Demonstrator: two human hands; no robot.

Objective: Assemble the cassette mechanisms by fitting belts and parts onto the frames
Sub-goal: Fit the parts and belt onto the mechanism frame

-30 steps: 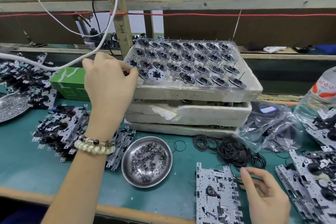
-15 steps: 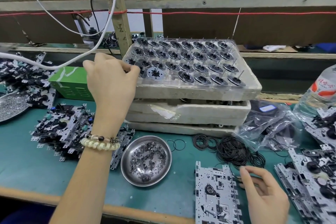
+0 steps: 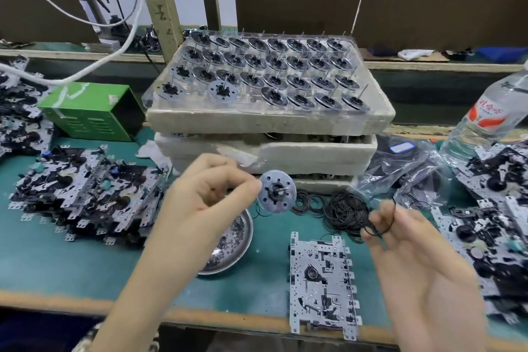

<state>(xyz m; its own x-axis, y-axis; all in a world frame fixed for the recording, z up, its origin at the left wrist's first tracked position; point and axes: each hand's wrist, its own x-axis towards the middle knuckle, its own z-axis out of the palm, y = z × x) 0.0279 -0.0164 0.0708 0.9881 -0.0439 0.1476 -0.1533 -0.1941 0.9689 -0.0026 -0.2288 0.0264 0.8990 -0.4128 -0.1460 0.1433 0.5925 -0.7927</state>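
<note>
The flywheel disc [image 3: 277,195] was up in the air above the bench, its face and short centre pin turned toward the person. The left hand [image 3: 200,203] pinched it by the rim between thumb and curled forefinger. Just to the right, at about the same height, the right hand [image 3: 414,251] held a thin black belt [image 3: 392,214], looped loosely over its raised fingertips and caught between thumb and fingers. Disc and belt were near each other but not touching.

Below the hands a bare metal frame [image 3: 321,286] lay flat on the green mat [image 3: 43,260], near the front edge of the bench. Behind it sat a tangled heap of black belts [image 3: 343,211]. A round steel dish [image 3: 249,233] of small dark washers was partly hidden under the left wrist.

Farther back stood a stack of white foam boxes [image 3: 265,148]. On top was a clear tray [image 3: 248,96] holding rows of the same discs, pins upright, with a few front slots vacant. A green metal box [image 3: 91,111] stood to the left of the stack. In front of that box lay a pile of assembled mechanisms [image 3: 85,194]. On the right were crumpled plastic bags [image 3: 405,171], a tilted water bottle [image 3: 491,120] and more mechanisms [image 3: 491,223].
</note>
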